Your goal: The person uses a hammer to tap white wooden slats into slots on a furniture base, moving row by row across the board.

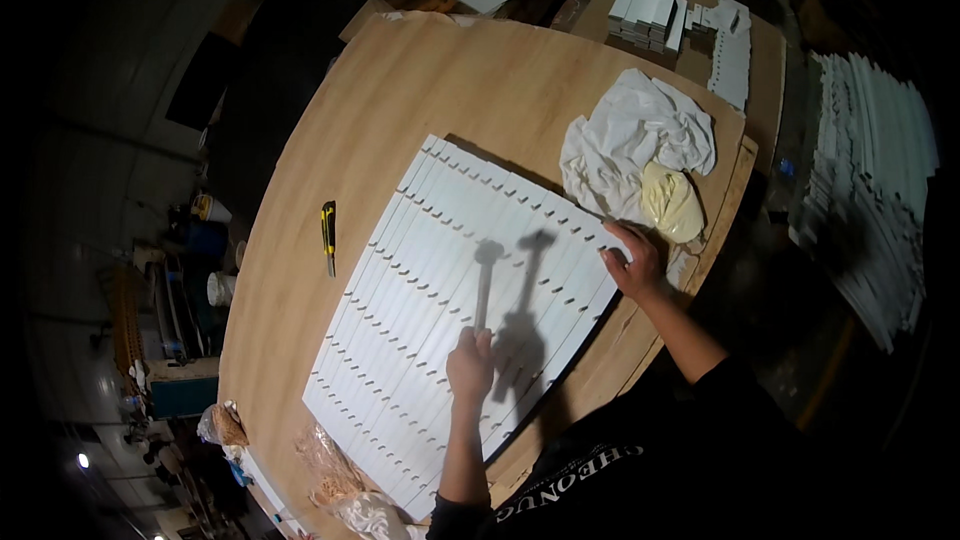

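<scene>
My left hand [470, 368] is closed around the handle of a hammer [483, 290], its head up over a white slotted panel [400, 290]. The hammer is slightly blurred, and its shadow falls on the panel beside it. The panel looks made up of several long white strips set side by side, with rows of small slots. It lies at an angle on a wooden table [270, 340]. My right hand [638, 262] rests at the panel's right corner, thumb and fingers apart and touching the edge.
Left of the panel lies a yellow and black utility knife [329, 238]. A crumpled white cloth [640, 130] and a pale yellow bundle [672, 202] sit beyond my right hand. Clear plastic bags [335, 470] lie at the near left. White strips [645, 5] are stacked at the far right.
</scene>
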A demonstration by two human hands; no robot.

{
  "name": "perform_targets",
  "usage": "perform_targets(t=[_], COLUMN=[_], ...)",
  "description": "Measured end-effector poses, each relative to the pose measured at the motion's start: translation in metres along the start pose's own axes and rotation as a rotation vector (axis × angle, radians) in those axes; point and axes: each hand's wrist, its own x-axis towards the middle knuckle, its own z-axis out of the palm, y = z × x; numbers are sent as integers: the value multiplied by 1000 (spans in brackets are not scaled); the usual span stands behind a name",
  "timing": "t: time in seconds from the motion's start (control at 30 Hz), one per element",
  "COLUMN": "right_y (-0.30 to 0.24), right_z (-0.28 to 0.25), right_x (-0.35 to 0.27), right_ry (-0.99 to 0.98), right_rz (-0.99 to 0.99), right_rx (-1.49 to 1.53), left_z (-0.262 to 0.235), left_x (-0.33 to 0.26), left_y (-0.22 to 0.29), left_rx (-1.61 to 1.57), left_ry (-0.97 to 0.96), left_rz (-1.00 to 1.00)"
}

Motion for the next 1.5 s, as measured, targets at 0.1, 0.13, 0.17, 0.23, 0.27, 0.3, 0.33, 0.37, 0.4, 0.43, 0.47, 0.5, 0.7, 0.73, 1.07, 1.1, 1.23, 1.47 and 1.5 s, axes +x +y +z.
perform_targets(t=[0.1, 0.13, 0.17, 0.23, 0.27, 0.3, 0.33, 0.37, 0.4, 0.43, 0.47, 0.5, 0.7, 0.73, 1.07, 1.1, 1.23, 1.47, 1.5], right_y=[0, 0, 0, 3, 4, 4, 5, 6, 6, 6, 6, 5, 4, 4, 4, 5, 5, 8, 9], right_z=[-2, -1, -1, 1, 3, 3, 3, 2, 1, 1, 0, 0, 3, 3, 3, 3, 6, 4, 3], right_x=[1, 1, 1, 1, -1, -3, -2, -2, 0, 0, -1, 0, 1, 0, -1, 0, -1, -2, -3], right_ry=[13, 12, 10, 13, 12, 8, 13, 17, 20, 18, 15, 7, 17, 17, 5, 7, -9, 0, -2], right_rz=[-17, -18, -19, -24, -28, -23, -26, -29, -33, -27, -21, -23, -27, -21, 1, -2, -8, -6, -11], right_rx=[14, 19, 24, 35, 41, 41, 41, 41, 42, 37, 31, 31, 33, 32, 30, 25, 25, 20, 17], left_z=[-3, 3, 6, 1, 0, -2, -4, -6, -7, -8, -9, -6, -11, -10, -18, -20, -12, -24, -24], left_x=[-2, 2, 4, 12, 12, 12, 12, 12, 13, 15, 17, 18, 30, 32, 52, 53, 61, 68, 68], left_y=[7, 1, -4, -2, -4, -3, -1, 2, 7, 12, 15, 9, -8, -11, -22, -17, -24, -16, -12], left_rx=[-105, -105, -105, 113, 173, 232, 171, 88, 5, -79, -94, -40, -6, -95, -112, -152, -102, -120, -163], left_ry=[81, 102, 123, 8, -14, -46, -31, 10, 52, 94, 111, 88, 25, 68, 149, 173, 233, 251, 298], left_rz=[-22, -39, -55, -44, -26, -8, 1, -7, -16, -26, -41, -51, -110, -111, -92, -97, -90, -60, -55])
